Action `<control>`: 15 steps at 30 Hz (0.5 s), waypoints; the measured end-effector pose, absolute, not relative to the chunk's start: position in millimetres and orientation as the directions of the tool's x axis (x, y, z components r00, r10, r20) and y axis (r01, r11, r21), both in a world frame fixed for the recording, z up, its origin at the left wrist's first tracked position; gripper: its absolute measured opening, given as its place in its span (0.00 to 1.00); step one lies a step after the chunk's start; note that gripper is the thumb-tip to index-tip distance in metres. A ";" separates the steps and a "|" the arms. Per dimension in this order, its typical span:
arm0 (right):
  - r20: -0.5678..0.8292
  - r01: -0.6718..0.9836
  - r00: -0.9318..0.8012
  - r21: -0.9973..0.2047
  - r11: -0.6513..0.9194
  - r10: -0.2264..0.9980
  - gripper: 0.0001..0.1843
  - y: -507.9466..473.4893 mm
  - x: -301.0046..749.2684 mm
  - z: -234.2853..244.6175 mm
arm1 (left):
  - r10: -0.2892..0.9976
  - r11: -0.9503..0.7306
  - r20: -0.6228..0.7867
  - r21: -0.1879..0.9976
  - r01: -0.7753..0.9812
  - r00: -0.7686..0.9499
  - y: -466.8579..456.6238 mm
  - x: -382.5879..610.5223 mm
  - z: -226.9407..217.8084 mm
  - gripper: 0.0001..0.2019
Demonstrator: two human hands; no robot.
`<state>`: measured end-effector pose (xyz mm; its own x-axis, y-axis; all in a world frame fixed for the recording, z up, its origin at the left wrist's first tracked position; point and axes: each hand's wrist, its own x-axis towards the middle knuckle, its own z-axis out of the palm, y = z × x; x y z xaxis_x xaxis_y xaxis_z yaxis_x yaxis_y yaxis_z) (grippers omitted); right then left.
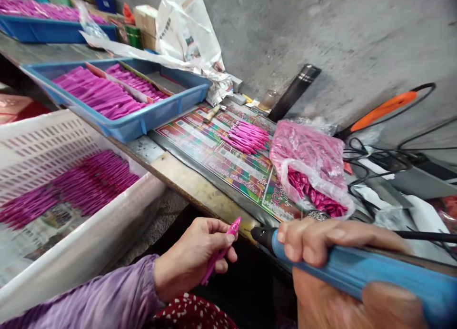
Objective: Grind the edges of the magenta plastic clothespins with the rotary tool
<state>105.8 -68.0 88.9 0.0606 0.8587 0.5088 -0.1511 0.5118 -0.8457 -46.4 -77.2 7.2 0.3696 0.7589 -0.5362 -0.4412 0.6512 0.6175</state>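
Hands gripping: left hand a pink plastic piece, right hand a blue corded tool, white crate alongside.

I'm seeing magenta against blue.

I'm watching a magenta plastic piece near a blue hand tool, with a blue tray holding more magenta, a lilac sleeve, red cloth dotted white, and a green-and-red printed mat.
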 end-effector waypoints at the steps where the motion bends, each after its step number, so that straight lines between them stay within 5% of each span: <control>1: 0.506 -0.149 0.056 -0.848 0.508 0.861 0.16 -68.0 105.5 88.9 | 0.752 0.658 -0.546 0.604 -0.449 0.368 -76.2 -45.6 5.7 0.21; 15: 0.464 -0.166 0.035 -0.870 0.463 0.885 0.18 -65.9 101.8 85.3 | 0.739 0.667 -0.620 0.615 -0.420 0.265 -73.5 -34.0 6.7 0.09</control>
